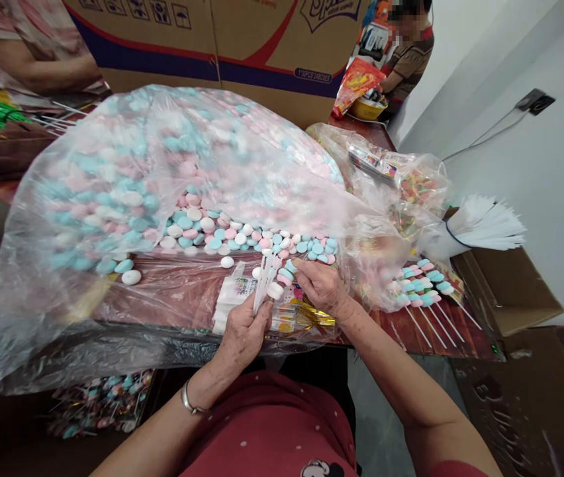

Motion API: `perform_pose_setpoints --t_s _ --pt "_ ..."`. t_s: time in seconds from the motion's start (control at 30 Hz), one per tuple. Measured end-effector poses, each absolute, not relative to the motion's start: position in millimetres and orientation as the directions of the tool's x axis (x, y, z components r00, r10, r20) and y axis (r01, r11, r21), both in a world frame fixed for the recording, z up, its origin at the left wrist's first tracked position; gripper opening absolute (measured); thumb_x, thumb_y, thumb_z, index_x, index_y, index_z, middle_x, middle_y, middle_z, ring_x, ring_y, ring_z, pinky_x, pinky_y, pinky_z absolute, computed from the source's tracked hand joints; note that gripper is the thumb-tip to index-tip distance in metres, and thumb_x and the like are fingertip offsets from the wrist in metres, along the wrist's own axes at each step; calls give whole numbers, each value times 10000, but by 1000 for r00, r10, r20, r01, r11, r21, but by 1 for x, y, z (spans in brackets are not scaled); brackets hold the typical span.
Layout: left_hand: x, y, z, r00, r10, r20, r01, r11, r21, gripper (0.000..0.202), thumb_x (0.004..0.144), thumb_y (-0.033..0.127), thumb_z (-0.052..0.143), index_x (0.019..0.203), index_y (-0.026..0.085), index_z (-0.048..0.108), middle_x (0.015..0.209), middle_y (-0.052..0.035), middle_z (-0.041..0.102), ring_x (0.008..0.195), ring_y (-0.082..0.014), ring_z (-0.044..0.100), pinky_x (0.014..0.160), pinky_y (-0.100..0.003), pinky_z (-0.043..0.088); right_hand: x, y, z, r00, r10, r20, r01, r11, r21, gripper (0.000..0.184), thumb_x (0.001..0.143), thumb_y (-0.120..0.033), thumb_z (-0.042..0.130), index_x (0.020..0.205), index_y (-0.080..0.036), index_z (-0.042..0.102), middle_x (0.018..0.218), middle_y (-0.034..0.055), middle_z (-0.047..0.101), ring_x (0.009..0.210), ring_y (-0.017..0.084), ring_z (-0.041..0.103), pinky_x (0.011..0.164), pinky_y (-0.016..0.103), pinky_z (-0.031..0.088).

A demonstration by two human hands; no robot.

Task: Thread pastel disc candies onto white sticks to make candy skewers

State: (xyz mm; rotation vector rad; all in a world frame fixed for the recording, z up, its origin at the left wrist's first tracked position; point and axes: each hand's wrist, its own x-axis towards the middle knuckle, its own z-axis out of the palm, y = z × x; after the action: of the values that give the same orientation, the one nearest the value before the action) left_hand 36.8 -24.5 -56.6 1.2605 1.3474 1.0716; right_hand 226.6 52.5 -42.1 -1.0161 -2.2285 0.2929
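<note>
My left hand (243,334) is closed around a bunch of thin white sticks (265,278) that point up and away from me. My right hand (318,285) pinches round candies (282,278) at the tips of those sticks; pink, white and blue pieces sit stacked there. Both hands work over a stack of small printed clear wrappers (235,295) on the table edge. Right behind them a huge clear plastic bag (128,172) lies open, spilling pink, blue and white candies (242,235).
Finished candy skewers (423,285) lie in a row at the right on the dark red table (411,331). A bundle of white sticks (480,225) rests beyond them. Cardboard boxes (242,46) stand behind. Another person (408,56) sits at the far end; an arm (34,66) shows top left.
</note>
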Motion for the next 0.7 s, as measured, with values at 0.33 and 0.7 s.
perform_pose_setpoints --t_s 0.33,0.7 --pt "36 -24 -66 -42 991 -128 98 131 986 289 858 425 539 685 194 549 519 47 473 456 -104 402 435 -226 320 212 45 -33 -371 857 358 539 513 -668 422 941 -336 482 1332 -195 556 1200 131 718 1075 243 696 974 414 547" --pt "38 -26 -64 -28 989 -144 -52 142 988 323 844 453 583 666 185 550 462 65 444 383 -78 361 385 -212 300 175 27 -33 -114 988 -101 -223 -124 -967 703 705 -434 814 1295 -246 481 911 -8 727 836 175 694 731 305 591"
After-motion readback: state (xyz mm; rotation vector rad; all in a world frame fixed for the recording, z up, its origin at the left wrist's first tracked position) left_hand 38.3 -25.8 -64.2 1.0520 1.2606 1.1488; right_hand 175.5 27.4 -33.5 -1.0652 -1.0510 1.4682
